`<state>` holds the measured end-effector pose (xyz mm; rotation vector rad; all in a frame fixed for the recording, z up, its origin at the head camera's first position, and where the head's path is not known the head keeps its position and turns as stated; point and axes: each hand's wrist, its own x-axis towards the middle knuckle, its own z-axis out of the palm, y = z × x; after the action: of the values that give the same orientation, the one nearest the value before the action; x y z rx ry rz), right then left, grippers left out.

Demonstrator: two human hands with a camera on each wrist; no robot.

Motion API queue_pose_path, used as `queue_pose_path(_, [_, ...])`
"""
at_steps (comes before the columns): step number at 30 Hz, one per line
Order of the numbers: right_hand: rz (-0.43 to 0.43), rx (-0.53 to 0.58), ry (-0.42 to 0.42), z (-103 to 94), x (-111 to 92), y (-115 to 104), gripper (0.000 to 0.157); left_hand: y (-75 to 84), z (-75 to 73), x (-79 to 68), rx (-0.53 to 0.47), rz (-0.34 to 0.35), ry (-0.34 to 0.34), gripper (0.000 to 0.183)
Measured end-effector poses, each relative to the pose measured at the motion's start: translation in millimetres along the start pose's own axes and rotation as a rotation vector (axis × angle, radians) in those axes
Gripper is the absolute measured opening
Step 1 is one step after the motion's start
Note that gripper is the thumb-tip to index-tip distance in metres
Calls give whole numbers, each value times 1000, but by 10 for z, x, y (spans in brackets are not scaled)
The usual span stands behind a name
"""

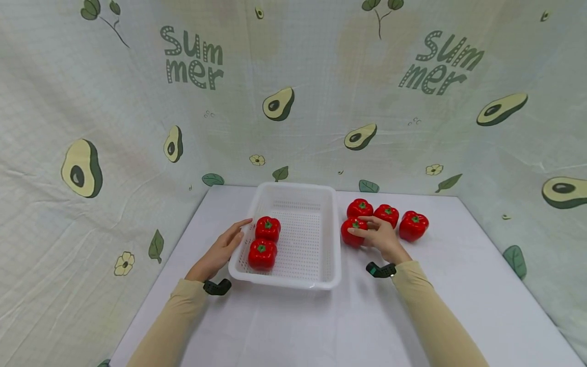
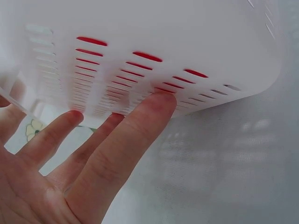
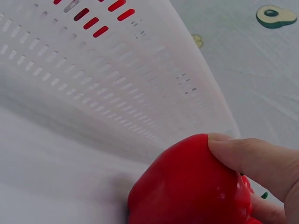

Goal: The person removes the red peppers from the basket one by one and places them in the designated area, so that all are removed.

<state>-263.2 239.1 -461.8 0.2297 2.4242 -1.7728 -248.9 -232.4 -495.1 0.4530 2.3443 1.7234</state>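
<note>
On the table stands a white slotted plastic basket with two red bell peppers in it, the nearer pepper and the farther pepper, both along its left side. My left hand rests against the basket's left wall, its fingers extended; in the left wrist view the thumb touches the slotted side. To the right of the basket, my right hand grips a red bell pepper between thumb and fingers. The right wrist view shows the held pepper close beside the basket wall, partly cut off below.
Three more red peppers lie at the right: one behind the held pepper, one beside it, and another farther right. A hanging cloth printed with avocados borders the white table at the back and sides.
</note>
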Motion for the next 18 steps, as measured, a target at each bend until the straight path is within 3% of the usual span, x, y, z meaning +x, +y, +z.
queue_pose_path(18, [-48,-34,-3,44,-34,24,74,-16,-14,3,-4,-2,-9,54])
